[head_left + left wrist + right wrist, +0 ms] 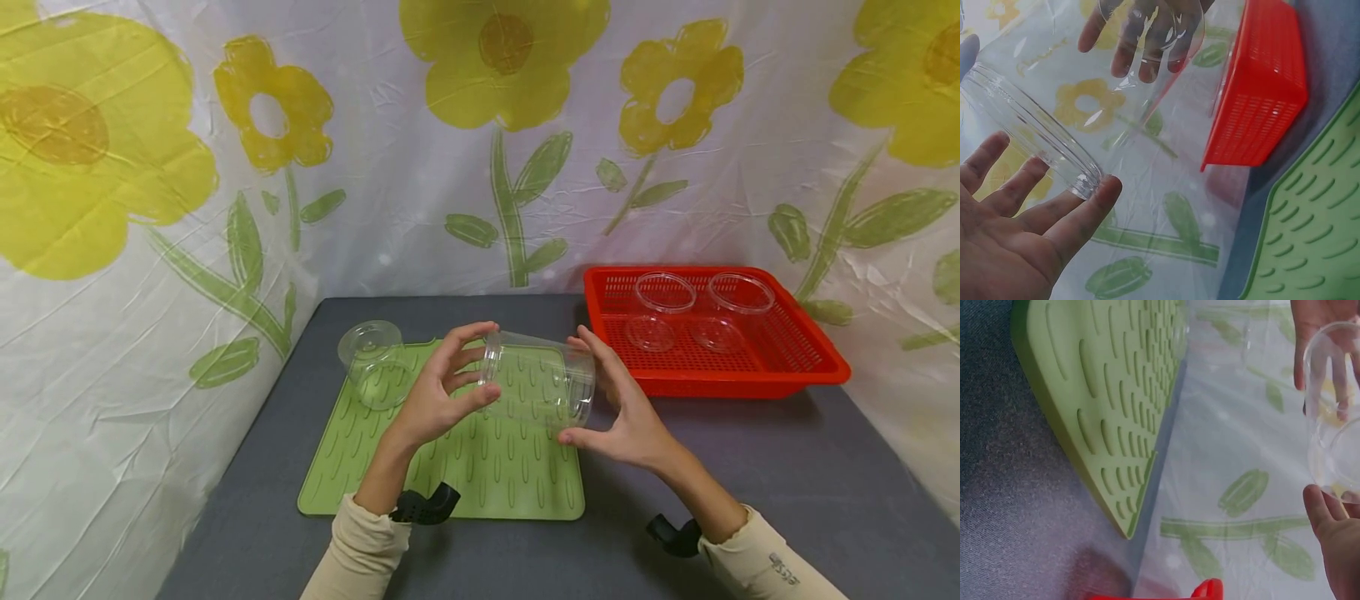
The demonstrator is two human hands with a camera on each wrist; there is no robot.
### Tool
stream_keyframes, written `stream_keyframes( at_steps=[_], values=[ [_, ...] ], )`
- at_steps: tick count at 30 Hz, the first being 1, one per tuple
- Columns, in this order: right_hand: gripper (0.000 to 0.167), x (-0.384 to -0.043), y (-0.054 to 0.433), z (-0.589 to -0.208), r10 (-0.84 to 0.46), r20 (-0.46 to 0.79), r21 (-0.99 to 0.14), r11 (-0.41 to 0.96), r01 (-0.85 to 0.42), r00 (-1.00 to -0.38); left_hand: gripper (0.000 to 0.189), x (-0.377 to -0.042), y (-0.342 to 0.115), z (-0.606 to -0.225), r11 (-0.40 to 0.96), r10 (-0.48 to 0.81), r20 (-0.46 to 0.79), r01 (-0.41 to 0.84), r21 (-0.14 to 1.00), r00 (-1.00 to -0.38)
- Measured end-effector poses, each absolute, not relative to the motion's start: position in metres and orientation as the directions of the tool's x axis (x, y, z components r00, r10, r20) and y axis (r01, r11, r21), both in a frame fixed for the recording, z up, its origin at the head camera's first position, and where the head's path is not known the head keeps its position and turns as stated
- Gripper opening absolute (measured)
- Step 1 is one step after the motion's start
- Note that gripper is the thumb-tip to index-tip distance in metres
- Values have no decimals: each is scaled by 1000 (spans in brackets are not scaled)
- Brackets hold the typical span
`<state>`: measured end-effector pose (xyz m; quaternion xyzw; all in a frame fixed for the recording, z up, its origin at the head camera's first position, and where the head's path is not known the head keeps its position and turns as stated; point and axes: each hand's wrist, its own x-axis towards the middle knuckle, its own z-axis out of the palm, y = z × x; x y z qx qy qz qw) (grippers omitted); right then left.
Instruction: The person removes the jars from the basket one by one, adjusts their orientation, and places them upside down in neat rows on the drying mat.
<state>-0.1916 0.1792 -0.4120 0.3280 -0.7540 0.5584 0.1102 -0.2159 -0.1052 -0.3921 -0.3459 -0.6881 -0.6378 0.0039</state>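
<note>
Between both hands a clear plastic jar (536,377) lies on its side in the air above the green ridged mat (465,492). My left hand (437,398) holds its ridged rim end, thumb below and fingers above. At the other end, my right hand (632,417) grips around the base, with its thumb underneath. The left wrist view shows fingertips touching the ridged rim (1029,115). In the right wrist view the jar's round base (1344,450) is partly cut off at the frame's edge.
A second clear jar (375,367) stands on the mat's far left corner. At the back right, a red perforated basket (720,387) holds two clear jars (667,293). A flower-printed curtain (375,233) hangs behind the grey table (247,533).
</note>
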Motion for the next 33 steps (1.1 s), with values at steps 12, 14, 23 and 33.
stream_keyframes(
  at_steps=[12,14,23,33],
  values=[
    [115,-189,178,-409,-356,563,-758,139,-638,-746,79,-213,-104,-392,-53,483,428,462,885,-764],
    [113,-189,178,-409,-348,573,-745,154,-649,-741,82,-213,-103,-392,-35,479,432,476,879,-764],
    [109,-190,180,-408,-328,562,-692,316,-649,-759,90,-208,-95,-384,266,473,498,656,706,-727],
    [111,-191,180,-409,-337,557,-638,412,-651,-759,97,-207,-79,-378,440,597,602,844,306,-530]
  ],
)
